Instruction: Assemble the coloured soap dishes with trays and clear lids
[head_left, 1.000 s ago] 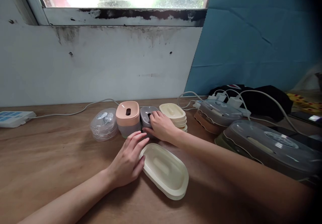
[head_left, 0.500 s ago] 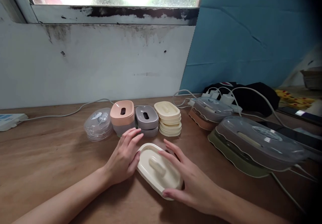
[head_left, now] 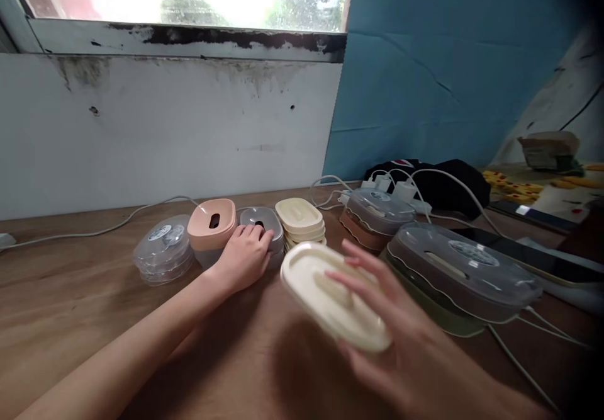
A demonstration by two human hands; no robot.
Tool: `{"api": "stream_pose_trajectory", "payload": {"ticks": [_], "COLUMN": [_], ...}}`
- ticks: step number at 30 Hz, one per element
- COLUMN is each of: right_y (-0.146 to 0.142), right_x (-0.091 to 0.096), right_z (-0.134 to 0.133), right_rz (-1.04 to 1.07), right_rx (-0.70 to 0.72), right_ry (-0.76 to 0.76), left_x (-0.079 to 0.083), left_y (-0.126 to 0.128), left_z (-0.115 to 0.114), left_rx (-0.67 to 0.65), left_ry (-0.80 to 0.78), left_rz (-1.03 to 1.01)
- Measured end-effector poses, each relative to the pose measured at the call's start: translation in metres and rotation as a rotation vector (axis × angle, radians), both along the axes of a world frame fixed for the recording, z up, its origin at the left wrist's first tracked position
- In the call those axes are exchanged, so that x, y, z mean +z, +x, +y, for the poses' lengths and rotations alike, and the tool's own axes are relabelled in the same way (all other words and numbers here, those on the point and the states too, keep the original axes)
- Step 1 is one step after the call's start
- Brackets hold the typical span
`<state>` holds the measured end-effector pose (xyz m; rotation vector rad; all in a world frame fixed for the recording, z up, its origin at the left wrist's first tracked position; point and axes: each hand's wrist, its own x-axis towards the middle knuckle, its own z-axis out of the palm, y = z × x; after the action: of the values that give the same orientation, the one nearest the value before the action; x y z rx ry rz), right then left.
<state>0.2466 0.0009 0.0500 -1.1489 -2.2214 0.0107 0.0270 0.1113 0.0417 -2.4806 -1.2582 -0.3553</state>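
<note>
My right hand (head_left: 401,344) holds a cream oval lid (head_left: 325,291) lifted above the wooden table (head_left: 70,294), fingers curled over its far side. My left hand (head_left: 243,256) reaches forward and rests on a grey box (head_left: 267,225) with a slotted top, fingers bent over it. A pink-lidded box (head_left: 211,228) stands just left of the grey one. A stack of cream lids (head_left: 301,218) sits just right of it.
Clear round lids (head_left: 163,253) lie at the left. Two large oval trays with clear covers (head_left: 465,272) (head_left: 375,215) stand at the right, with white cables and chargers (head_left: 401,187) and a dark cloth (head_left: 443,184) behind. A white wall runs along the table's back.
My right hand has picked the cream lid up off the table and raised it toward me. My left hand left the lid and moved forward onto the grey box.
</note>
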Motion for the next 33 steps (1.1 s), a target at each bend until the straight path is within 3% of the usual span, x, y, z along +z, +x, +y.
{"api": "stream_pose_trajectory", "payload": {"ticks": [5, 8, 10, 13, 16, 21, 26, 30, 33], "right_y": [-0.023, -0.036, -0.029, -0.004, 0.017, 0.021, 0.017, 0.014, 0.02], "right_x": [0.035, 0.041, 0.04, 0.032, 0.017, -0.009, -0.028, -0.028, -0.016], "right_z": [0.086, 0.133, 0.147, 0.14, 0.114, 0.08, 0.085, 0.088, 0.07], "right_rz": [0.012, -0.071, -0.097, -0.137, -0.25, -0.452, -0.523, -0.514, -0.512], "right_rx": [-0.251, -0.396, -0.493, -0.631, -0.691, -0.634, -0.573, -0.563, -0.544], "right_ry": [0.149, 0.091, 0.073, 0.043, 0.026, -0.023, -0.091, -0.089, -0.051], "left_x": [-0.002, -0.005, -0.006, -0.005, -0.002, 0.004, 0.009, 0.014, 0.019], "left_y": [0.0, 0.0, -0.001, -0.001, 0.0, 0.003, 0.01, 0.022, 0.038], "left_z": [-0.008, -0.011, -0.012, -0.011, -0.01, -0.015, -0.024, -0.019, 0.0], "left_rx": [-0.017, -0.03, -0.037, -0.061, -0.082, -0.114, -0.171, -0.177, -0.157], "left_ry": [-0.016, -0.009, 0.0, 0.012, 0.021, 0.044, 0.07, 0.029, -0.035], "left_rz": [0.013, 0.018, 0.01, -0.019, -0.057, -0.119, -0.158, -0.12, -0.074]}}
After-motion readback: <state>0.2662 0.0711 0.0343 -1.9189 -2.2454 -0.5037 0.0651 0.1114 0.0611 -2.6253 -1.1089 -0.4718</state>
